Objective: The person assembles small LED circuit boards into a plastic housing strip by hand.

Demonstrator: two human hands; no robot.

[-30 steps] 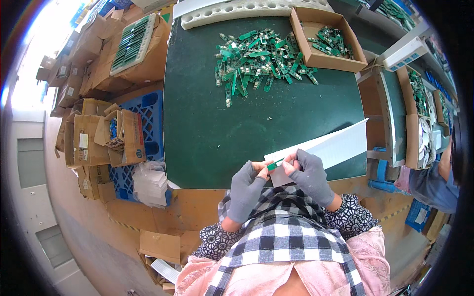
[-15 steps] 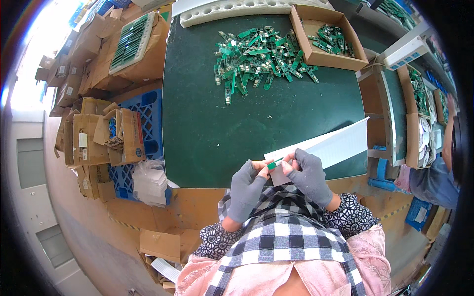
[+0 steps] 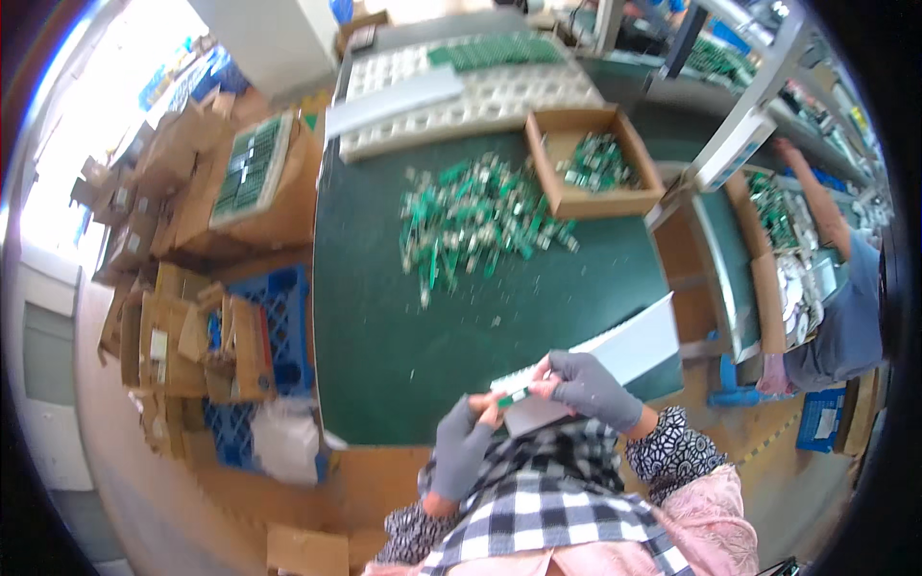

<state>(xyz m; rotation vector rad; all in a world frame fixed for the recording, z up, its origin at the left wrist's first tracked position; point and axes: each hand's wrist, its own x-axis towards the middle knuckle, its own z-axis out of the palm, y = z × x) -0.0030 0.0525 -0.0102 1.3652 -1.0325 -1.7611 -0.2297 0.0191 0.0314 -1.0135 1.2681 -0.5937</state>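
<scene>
A wide dark green surface (image 3: 403, 355) fills the middle, with a heap of small green parts (image 3: 471, 226) scattered across it and an open cardboard box (image 3: 588, 202) of more parts just beside the heap. A long white tray (image 3: 615, 350) lies at the near edge, tilted up toward the right. The right hand (image 3: 591, 389), gloved in grey, has its grip clenched on the tray's near end. The left hand (image 3: 463, 446), also gloved, pinches a small green part (image 3: 514, 396) against that same end.
</scene>
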